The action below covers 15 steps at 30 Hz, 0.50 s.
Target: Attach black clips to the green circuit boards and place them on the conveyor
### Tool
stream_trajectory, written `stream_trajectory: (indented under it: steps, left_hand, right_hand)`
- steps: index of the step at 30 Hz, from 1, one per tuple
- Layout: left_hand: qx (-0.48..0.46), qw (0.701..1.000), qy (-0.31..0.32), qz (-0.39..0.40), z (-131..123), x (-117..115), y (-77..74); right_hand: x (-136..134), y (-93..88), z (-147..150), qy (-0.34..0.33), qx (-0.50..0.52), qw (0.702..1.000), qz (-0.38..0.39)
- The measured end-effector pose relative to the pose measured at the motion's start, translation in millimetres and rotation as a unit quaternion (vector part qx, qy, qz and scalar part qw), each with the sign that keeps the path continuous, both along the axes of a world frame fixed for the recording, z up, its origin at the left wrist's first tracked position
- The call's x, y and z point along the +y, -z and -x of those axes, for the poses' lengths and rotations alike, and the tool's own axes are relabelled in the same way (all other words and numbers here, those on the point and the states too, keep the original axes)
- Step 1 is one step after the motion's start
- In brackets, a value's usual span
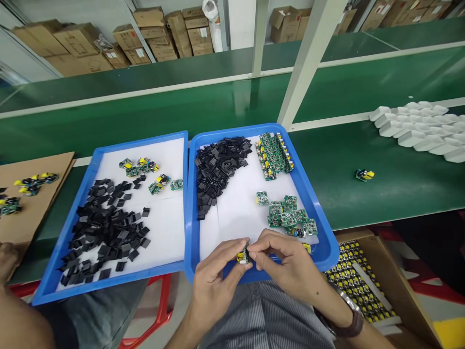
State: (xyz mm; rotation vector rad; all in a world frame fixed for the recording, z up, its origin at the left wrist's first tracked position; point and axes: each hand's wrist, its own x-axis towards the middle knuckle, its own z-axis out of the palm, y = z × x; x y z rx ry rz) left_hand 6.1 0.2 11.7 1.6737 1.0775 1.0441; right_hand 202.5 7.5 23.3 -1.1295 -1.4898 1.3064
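Note:
My left hand (222, 274) pinches a small circuit board (240, 256) with yellow and white parts, held over the near rim of the right blue tray (189, 228). At the board's right edge my right hand (281, 254) has its thumb and forefinger closed on it; a dark strip shows between the fingertips, too hidden to tell apart. Beyond my hands lie loose green circuit boards (288, 213). A neat block of boards (274, 155) stands at the tray's far right, and a heap of small black sheet pieces (221, 167) fills its far left.
A second blue tray (138, 140) on the left holds black pieces (105, 228) and boards (143, 165). A co-worker's arm (18, 310) is at far left, by cardboard (39, 208). Rightward are a lone board (364, 175), white housings (421, 128) and a carton (403, 295) of boards.

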Motion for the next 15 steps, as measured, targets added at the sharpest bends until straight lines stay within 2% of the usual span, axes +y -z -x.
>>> stream_trajectory:
  steps: [2,6,8,11,15]
  left_hand:
    - [0.003,1.000,-0.003,-0.015,-1,-1,1.1]
    - [0.018,0.997,-0.004,-0.069,1,-1,4.5]
    - [0.005,0.999,-0.005,-0.047,3,-1,4.3]
    - [-0.046,0.999,-0.006,0.017,6,-1,0.3]
    - [-0.110,0.993,0.039,0.035,9,1,-4.4]
  right_hand:
    - [2,-1.2,0,-0.006,-0.001,1.000,0.007]
    - [3,-0.1,8,0.025,-0.022,0.999,-0.011]
    - [3,0.9,10,0.025,0.052,0.997,0.048]
    - [4,1.5,8,-0.011,0.223,0.962,0.154]
    - [1,3.8,2,-0.052,0.309,0.929,0.195]
